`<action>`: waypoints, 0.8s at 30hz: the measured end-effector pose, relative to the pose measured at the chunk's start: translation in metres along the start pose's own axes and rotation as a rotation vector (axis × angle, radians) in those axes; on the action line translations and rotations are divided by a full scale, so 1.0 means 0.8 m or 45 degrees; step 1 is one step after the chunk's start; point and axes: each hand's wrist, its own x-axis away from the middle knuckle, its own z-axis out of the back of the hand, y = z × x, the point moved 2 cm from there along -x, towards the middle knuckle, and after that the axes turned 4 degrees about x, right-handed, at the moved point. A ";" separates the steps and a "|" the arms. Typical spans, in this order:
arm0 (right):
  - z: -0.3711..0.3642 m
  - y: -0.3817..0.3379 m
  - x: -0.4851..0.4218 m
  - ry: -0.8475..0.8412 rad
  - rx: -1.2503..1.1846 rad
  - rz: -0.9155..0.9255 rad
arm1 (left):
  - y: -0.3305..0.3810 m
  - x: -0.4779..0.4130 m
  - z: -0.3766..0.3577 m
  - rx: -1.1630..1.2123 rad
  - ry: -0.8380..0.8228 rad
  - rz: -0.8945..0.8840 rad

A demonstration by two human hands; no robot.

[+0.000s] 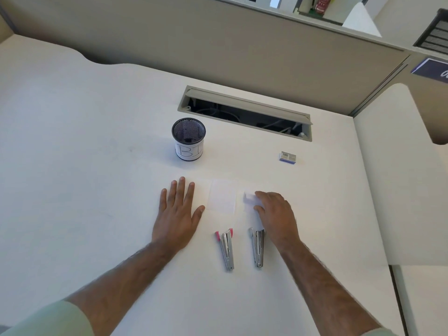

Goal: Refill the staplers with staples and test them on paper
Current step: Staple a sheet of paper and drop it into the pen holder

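Note:
Two small metal staplers lie side by side on the white desk point(97, 166), each with its arms splayed in a narrow V: a pink-tipped stapler point(226, 248) and a plain silver stapler point(258, 247). Beyond them lies a white paper slip point(222, 198). To its right, my right hand point(276, 214) pinches a second small paper slip point(249, 198) between curled fingers and thumb, with the slip's left edge slightly raised. My left hand point(178, 214) rests flat on the desk, fingers straight, left of the slips. A small box of staples point(287, 157) sits farther back right.
A black mesh pen cup point(189, 139) with a white label stands behind my left hand. An open cable slot point(244, 112) cuts the desk at the back. A partition wall rises behind it. A second desk section point(400, 178) adjoins on the right.

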 end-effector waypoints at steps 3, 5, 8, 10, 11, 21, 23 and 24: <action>0.002 -0.003 0.001 0.141 0.012 0.066 | 0.001 0.002 0.002 0.049 0.003 -0.001; 0.004 -0.005 -0.003 0.191 -0.016 0.067 | 0.001 0.000 0.008 0.145 0.033 -0.005; 0.013 -0.007 -0.011 0.219 -0.160 -0.045 | 0.018 -0.007 0.029 0.408 0.173 -0.066; 0.023 -0.007 -0.015 0.218 -0.342 -0.179 | 0.043 -0.015 0.047 0.648 0.250 -0.086; 0.029 -0.010 -0.016 0.225 -0.467 -0.250 | 0.057 -0.021 0.056 0.797 0.243 -0.061; 0.108 -0.055 -0.006 0.286 -1.577 -0.543 | 0.152 -0.037 0.113 1.768 -0.107 0.317; 0.114 -0.059 -0.001 0.281 -1.613 -0.562 | 0.159 -0.038 0.123 1.791 -0.086 0.299; 0.117 -0.060 0.001 0.281 -1.613 -0.569 | 0.161 -0.038 0.128 1.792 -0.080 0.285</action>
